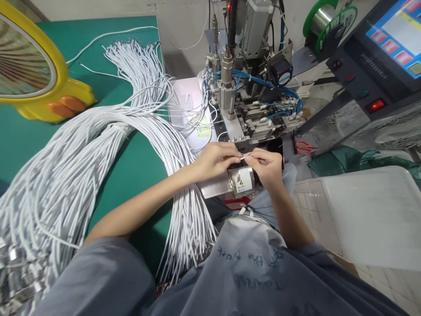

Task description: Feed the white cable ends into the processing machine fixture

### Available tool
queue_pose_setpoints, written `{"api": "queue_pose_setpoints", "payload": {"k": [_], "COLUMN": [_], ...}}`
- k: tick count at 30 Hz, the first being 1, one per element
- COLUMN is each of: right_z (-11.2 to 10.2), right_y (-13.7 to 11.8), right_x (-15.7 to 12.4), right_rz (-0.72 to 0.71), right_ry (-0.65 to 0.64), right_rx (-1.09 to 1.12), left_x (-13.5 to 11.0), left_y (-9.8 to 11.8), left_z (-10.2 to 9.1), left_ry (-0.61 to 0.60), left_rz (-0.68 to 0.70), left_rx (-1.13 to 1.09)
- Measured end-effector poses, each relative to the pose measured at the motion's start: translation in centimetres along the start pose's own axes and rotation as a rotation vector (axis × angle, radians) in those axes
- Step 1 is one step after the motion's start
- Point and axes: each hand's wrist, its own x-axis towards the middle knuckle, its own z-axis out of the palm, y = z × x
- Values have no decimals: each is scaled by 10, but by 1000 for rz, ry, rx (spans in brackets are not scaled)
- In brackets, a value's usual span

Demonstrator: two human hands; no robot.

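A white cable end [244, 157] is pinched between the fingertips of both hands, close to the front of the machine. My left hand [219, 159] comes in from the left, its thumb and fingers closed on the cable. My right hand [267, 164] grips the tip from the other side. Just below them sits a small tin [243, 181] with a printed white label. Several white cables run in loops [197, 118] from the bundle toward the machine. The large bundle of white cables [167, 140] passes beneath my left forearm.
A machine with metal cylinders [226, 83] and blue air hoses stands ahead. A wire spool [325, 19] and a touch screen panel [396, 39] are at right. Red-handled scissors [304, 148] lie near a translucent bin [371, 210]. A yellow fan [62, 83] stands on the green mat [134, 175].
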Motion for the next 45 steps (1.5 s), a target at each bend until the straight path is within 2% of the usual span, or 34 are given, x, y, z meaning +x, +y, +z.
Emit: {"api": "queue_pose_setpoints", "payload": {"k": [4,6,9,12,15,17,19,23,27,35,41,45], "right_z": [-12,-15,-13,-3,7,8,4,-9,-14,-8,-11,-11], "right_y": [-1,-2,-1,1,4,9,19,45,63,70,74,71], "right_x": [9,12,11,5,-2,-4,-4,2,7,11,12,12], "right_rz": [86,88,27,-39,-15,39,111,234,323,343,313,342], "right_ry": [-186,-237,-196,-53,75,97,49,21,0,-51,-116,-121], "right_rx": [-57,-136,-162,-90,-24,-3,3,28,43,47,31,2], "left_x": [-1,-2,-4,-5,-6,-7,-7,-7,-7,-7,-9,-8], "left_y": [-2,-3,-4,-3,-1,-2,-5,-14,-20,-25,-25,-22], "left_z": [0,2,7,13,18,20,21,25,30,33,33,32], "left_ry": [5,27,104,152,133,90,0,-219,-329,-373,-322,-342], "left_rz": [215,261,238,106,-74,-130,-127,-167,-223,-139,-88,-77], "left_rx": [513,642,571,308,24,-66,-15,330,526,594,589,631]}}
